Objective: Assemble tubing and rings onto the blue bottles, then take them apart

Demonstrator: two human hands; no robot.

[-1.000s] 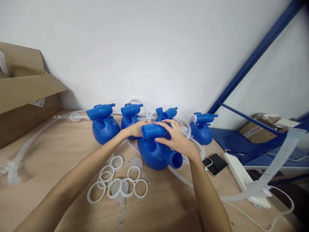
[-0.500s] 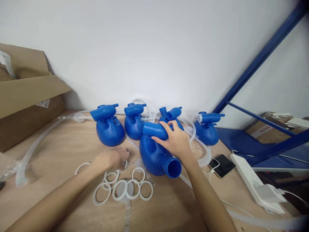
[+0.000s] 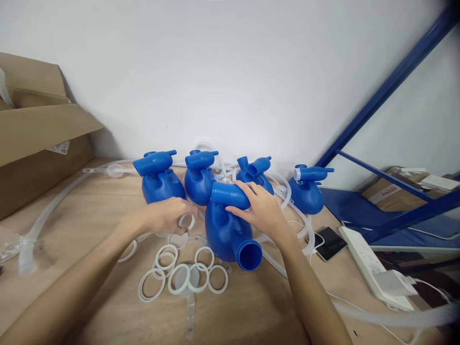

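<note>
Gripping the upper spout (image 3: 230, 195) of the nearest blue bottle (image 3: 220, 235), your right hand (image 3: 259, 210) has its thumb on the near side and its fingers over the top. This bottle is on the wooden table (image 3: 255, 309), in front of you, and its wide open mouth (image 3: 249, 255) points toward you, a little to the right. Your left hand (image 3: 171, 214) is curled, and it holds one white ring (image 3: 193, 223) at the fingertips, just beside the bottle and apart from the spout. Below this hand, you have a group of loose rings (image 3: 170, 280) on the table, several of them overlapping. Among them there is a clear cap (image 3: 193, 277), with its strap (image 3: 190, 316) directed toward you. Behind, near the wall (image 3: 230, 86), you see four other blue bottles (image 3: 307, 196) in a row; the one at the far right has a white ring on its spout. To your left is an open cardboard box (image 3: 39, 127), and to your right a dark-screened phone (image 3: 331, 243) lies near a white power strip (image 3: 370, 266).
</note>
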